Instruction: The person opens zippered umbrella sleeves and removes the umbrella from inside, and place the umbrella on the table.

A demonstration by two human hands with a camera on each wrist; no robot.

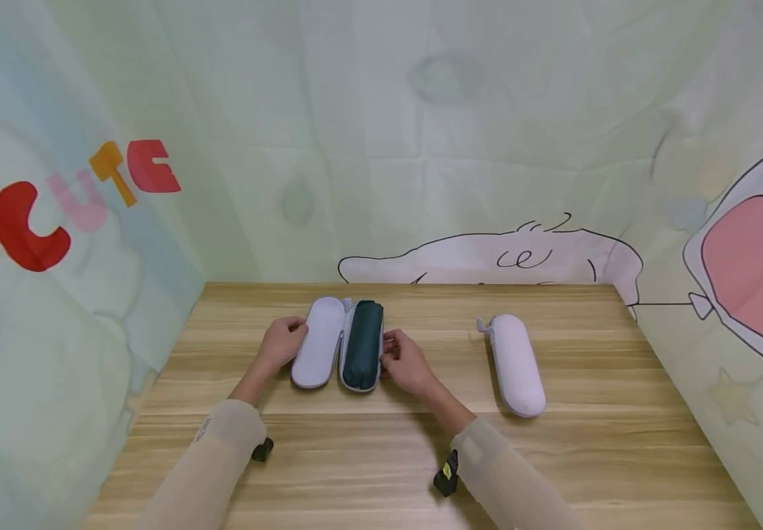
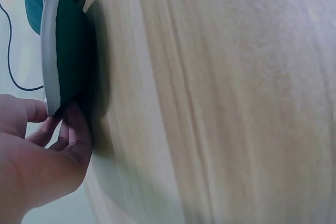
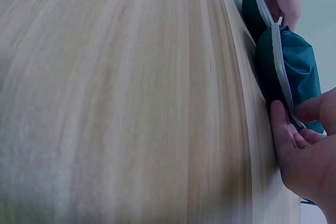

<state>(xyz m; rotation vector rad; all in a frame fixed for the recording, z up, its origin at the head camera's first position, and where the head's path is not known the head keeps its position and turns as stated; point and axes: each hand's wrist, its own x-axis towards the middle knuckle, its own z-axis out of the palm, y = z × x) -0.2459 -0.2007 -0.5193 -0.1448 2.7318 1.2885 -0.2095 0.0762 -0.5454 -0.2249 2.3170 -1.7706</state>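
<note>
An open zip case lies spread on the table, its two rounded halves side by side. Its lining is pale, and in the left wrist view the outer shell looks dark green. A rolled dark green fabric bundle, resembling a folded compact umbrella, fills the right half. My left hand pinches the outer rim of the left half between thumb and fingers. On the opposite side, my right hand holds the right half's zippered edge, its thumb by the bundle and its fingers against the shell, as the right wrist view shows.
A closed pale pinkish-white case with a small loop lies to the right on the wooden table. Printed cloth hangings stand behind the table and along both sides.
</note>
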